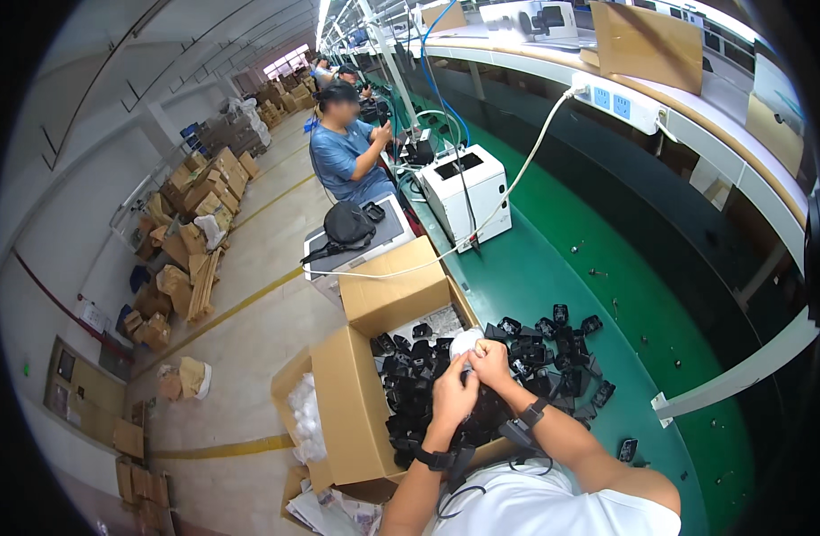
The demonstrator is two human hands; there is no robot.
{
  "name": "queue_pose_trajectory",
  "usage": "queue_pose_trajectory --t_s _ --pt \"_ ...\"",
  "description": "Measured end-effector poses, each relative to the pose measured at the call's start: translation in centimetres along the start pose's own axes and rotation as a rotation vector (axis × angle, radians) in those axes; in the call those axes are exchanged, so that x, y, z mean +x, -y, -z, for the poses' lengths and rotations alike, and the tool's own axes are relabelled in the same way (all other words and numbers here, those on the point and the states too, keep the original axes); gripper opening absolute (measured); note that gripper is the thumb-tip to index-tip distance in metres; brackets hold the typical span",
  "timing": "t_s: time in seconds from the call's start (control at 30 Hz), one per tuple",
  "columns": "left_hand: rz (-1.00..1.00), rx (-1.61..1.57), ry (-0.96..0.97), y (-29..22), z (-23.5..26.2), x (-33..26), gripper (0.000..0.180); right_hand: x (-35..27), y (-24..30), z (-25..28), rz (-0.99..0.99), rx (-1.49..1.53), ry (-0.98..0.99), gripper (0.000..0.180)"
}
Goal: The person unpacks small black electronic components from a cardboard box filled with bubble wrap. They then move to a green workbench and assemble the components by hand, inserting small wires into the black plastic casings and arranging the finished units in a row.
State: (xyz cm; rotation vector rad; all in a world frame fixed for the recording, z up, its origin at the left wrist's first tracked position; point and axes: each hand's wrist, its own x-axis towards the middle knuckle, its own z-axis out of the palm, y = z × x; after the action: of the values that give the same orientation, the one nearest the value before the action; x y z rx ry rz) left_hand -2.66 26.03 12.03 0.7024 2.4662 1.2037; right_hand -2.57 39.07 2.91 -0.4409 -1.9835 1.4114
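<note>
Above an opened cardboard box (349, 406), both of my hands meet at a small rounded white thing (466, 340) that looks like a soft wrapping or bag. My left hand (453, 393) has its fingers closed at the near side of it. Alongside, my right hand (492, 363) is curled with its fingers against the same white thing. Whether anything is inside it, I cannot tell. Many small black plastic devices (408, 366) fill the box below. More black devices (566, 348) lie heaped on the green tabletop (517, 268) to the right.
White bundles (306, 415) fill a second carton at the left. A white machine (468, 192) stands ahead, with a pale cable (526, 170) running across. A black bag (349, 225) lies on a grey case. Beyond sits a person in blue (343, 152). A metal post (740, 366) rises at right.
</note>
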Motion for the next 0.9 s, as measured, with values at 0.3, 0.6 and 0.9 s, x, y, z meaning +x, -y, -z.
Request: queue_pose_trajectory --t_s 0.3,0.6,0.9 --pt "0.114 -0.237 -0.087 6.4 4.0 0.8 0.029 -1.6 2.9 -1.2 -0.061 0.237 0.342 0.036" --pt "-0.155 -0.037 -0.103 7.8 2.6 -3.1 0.023 -3.7 2.8 -4.6 -0.025 -0.047 0.285 0.021" --pt "0.382 -0.963 -0.209 14.8 7.8 -7.9 0.022 -6.8 9.6 -7.9 -0.033 0.179 0.657 0.026"
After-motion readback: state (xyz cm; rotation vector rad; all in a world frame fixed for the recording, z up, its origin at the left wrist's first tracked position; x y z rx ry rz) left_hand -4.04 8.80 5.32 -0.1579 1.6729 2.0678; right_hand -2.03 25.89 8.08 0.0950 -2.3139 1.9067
